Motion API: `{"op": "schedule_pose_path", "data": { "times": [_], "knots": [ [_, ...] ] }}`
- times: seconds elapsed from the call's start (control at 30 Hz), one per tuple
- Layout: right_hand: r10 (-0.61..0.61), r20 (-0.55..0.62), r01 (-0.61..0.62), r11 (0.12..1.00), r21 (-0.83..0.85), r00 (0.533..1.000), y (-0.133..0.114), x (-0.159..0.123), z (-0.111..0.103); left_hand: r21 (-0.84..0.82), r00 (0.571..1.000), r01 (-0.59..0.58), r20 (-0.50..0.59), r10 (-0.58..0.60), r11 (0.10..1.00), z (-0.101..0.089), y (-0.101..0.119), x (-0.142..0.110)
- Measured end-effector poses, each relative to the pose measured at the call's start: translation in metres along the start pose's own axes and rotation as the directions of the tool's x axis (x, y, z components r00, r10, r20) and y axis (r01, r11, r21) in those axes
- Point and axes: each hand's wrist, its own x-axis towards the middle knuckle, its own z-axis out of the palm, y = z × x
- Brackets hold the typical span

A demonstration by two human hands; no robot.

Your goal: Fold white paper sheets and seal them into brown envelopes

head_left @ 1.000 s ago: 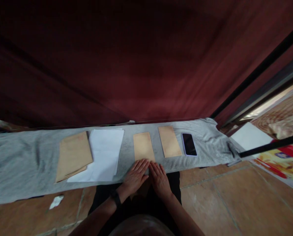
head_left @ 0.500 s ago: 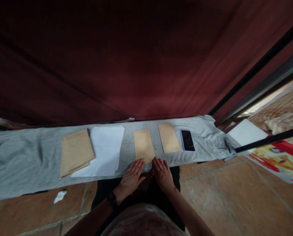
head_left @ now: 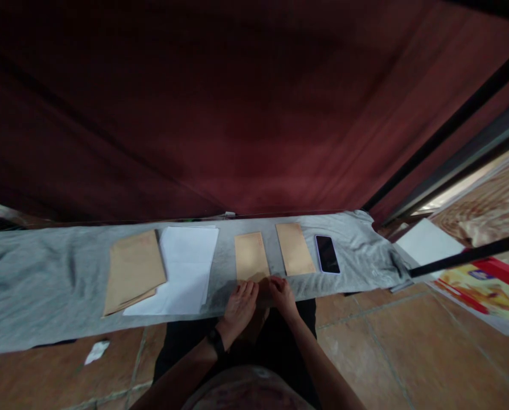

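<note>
A long grey cloth [head_left: 45, 273] lies across the floor below a dark red curtain. A small brown envelope [head_left: 250, 256] rests on it right in front of me. My left hand [head_left: 239, 306] lies flat with fingers stretched out at the envelope's near edge. My right hand [head_left: 282, 294] is beside it, fingers curled at the envelope's near right corner; whether it grips the corner I cannot tell. A second small brown envelope [head_left: 294, 248] lies to the right, then a dark phone [head_left: 327, 254]. To the left are white sheets [head_left: 181, 270] and a pile of large brown envelopes [head_left: 134, 270].
Terracotta floor tiles [head_left: 399, 341] run along the near side, with a scrap of white paper [head_left: 96, 352] at the left. At the right are a white sheet [head_left: 427, 242], a black bar [head_left: 468, 256] and a red and yellow printed sheet [head_left: 485, 290].
Both hands slid slightly toward the envelope's near edge. The right hand's fingers went from flat to curled at the corner. The view shifted a little.
</note>
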Motion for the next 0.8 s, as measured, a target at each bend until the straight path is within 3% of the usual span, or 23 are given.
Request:
{"op": "schedule_pose_path", "data": {
  "times": [0.2,0.33,0.4,0.5,0.57,0.63,0.7,0.8],
  "knots": [
    [0.095,0.024,-0.098,0.954,0.283,0.995,-0.015,0.004,0.001,0.002,0.997,0.071,-0.016,-0.071,0.997,-0.009,0.006,0.019],
    [0.134,0.055,-0.145,0.906,0.398,0.989,-0.031,-0.006,-0.001,-0.069,0.992,0.115,-0.051,-0.119,0.991,-0.032,0.006,0.025],
    [0.191,0.131,-0.230,0.854,0.467,0.973,-0.037,-0.013,-0.002,-0.147,0.976,0.184,-0.091,-0.198,0.972,-0.049,0.002,0.024],
    [0.286,0.302,-0.410,0.737,0.537,0.909,-0.046,-0.024,0.001,-0.378,0.926,0.268,-0.154,-0.346,0.886,-0.071,-0.008,0.020],
    [0.288,0.397,-0.476,0.691,0.544,0.872,-0.052,-0.030,0.006,-0.607,0.873,0.296,-0.142,-0.467,0.738,-0.076,-0.014,0.019],
    [0.254,0.452,-0.495,0.663,0.562,0.855,-0.057,-0.034,0.013,-0.824,0.800,0.294,-0.066,-0.597,0.485,-0.072,-0.016,0.018],
    [0.213,0.438,-0.463,0.646,0.607,0.873,-0.059,-0.034,0.021,-0.956,0.732,0.241,0.066,-0.678,0.167,-0.061,-0.013,0.018],
    [0.203,0.310,-0.358,0.708,0.609,0.929,-0.053,-0.029,0.028,-0.959,0.684,0.156,0.278,-0.674,-0.237,-0.040,-0.004,0.017]
  ]
}}
